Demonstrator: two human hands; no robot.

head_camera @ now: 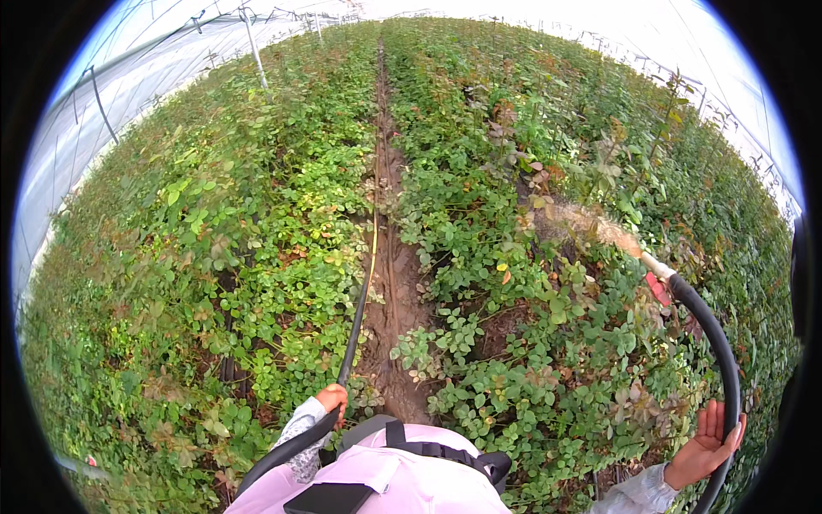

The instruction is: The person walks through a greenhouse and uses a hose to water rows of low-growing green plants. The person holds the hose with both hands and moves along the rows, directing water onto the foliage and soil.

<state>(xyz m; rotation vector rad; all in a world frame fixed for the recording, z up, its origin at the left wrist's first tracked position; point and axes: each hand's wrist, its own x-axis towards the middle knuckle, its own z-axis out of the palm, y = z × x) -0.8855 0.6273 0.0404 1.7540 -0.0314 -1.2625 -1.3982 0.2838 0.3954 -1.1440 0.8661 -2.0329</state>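
My left hand is closed around a black hose at the bottom centre. That stretch of black hose runs forward to a thin yellowish line along the path. At the lower right, my right hand holds another stretch of black hose between thumb and palm, its fingers extended. This hose arches up and leftward to a pale nozzle. Brownish water sprays from the nozzle over leafy plants. A red piece shows just beneath the nozzle; I cannot tell whether it is attached.
Dense rose-like plants grow on both sides of a narrow muddy path. A metal post rises from the left bed. Pale plastic sheeting encloses the growing area. My pink garment and a black strap fill the bottom centre.
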